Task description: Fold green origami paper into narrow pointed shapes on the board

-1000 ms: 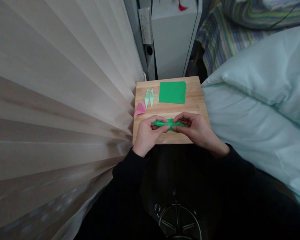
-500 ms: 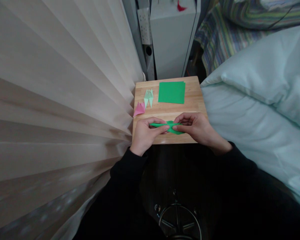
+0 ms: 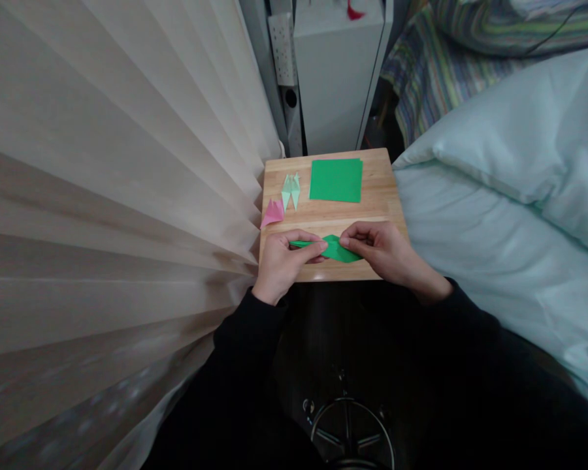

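A folded piece of green origami paper (image 3: 339, 250) is held between both hands above the near edge of a small wooden table (image 3: 379, 189). My left hand (image 3: 285, 260) pinches its left part between thumb and fingers, and a narrow point of the paper shows inside that grip. On the other side, my right hand (image 3: 383, 251) is closed with thumb and index finger on the upper right edge of the paper. The middle of the folded paper bulges up between the two thumbs.
Flat green paper sheets (image 3: 336, 180) lie at the table's back. Pale green folded papers (image 3: 291, 190) and a pink folded paper (image 3: 273, 213) sit at its left side. A curtain (image 3: 186, 196) borders the left, pale blue bedding (image 3: 494, 196) the right, and a white cabinet (image 3: 336, 85) stands behind.
My left hand has shifted slightly left, and my right thumb has moved up along the green paper. More of the paper's middle now shows between the thumbs.
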`<state>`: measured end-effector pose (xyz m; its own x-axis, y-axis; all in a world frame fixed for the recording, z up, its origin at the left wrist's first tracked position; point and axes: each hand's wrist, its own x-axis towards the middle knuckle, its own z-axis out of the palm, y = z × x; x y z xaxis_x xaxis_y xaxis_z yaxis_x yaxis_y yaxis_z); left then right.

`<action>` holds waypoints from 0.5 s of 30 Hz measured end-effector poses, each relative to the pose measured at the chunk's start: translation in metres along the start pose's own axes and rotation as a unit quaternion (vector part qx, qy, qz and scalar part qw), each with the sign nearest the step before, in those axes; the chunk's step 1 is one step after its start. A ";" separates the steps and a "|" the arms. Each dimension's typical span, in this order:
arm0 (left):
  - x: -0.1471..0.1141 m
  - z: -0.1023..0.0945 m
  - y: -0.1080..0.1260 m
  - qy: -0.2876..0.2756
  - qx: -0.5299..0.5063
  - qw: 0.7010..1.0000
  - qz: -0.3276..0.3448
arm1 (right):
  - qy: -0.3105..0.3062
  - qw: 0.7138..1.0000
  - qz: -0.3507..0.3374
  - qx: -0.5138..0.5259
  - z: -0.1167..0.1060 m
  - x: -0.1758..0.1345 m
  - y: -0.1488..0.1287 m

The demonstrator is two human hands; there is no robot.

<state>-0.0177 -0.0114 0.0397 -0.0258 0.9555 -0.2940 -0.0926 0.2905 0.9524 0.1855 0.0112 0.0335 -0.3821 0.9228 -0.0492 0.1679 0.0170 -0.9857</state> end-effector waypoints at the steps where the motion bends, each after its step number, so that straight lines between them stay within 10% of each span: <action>1: 0.000 0.000 0.000 0.001 -0.007 1.000 -0.005 | 0.001 1.000 0.000 -0.007 0.000 0.000 0.000; 15: 0.001 0.001 -0.001 0.000 -0.007 1.000 0.023 | -0.011 0.992 0.055 0.113 0.016 0.002 0.009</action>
<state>-0.0167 -0.0110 0.0386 -0.0308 0.9678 -0.2499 -0.1056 0.2455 0.9636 0.1723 0.0070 0.0220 -0.3926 0.9059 -0.1587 0.0023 -0.1715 -0.9852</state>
